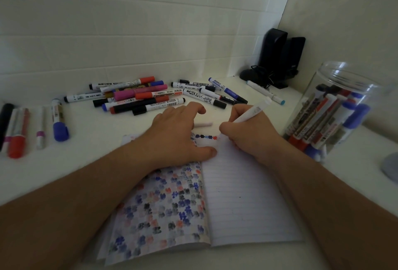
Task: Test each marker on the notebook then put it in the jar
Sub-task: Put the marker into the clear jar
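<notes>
The white marker (pixel 251 114) is in the right hand (pixel 247 134), whose grip is curled around its barrel; the tip, hidden behind the fingers, points down at the top of the lined page of the open notebook (pixel 237 200), at the end of a row of blue and red test marks (pixel 205 137). The left hand (pixel 178 134) lies flat with fingers spread, pressing on the notebook's left page, which is full of colour blots. A white cap (pixel 203 124) lies on the table (pixel 90 155) just beyond this hand. At two o'clock from the notebook stands the clear jar (pixel 336 110), with several markers inside. At eleven o'clock lies a pile of markers (pixel 137 95), at nine o'clock a smaller row (pixel 32 127). Black speakers (pixel 280 54) stand in the far corner.
</notes>
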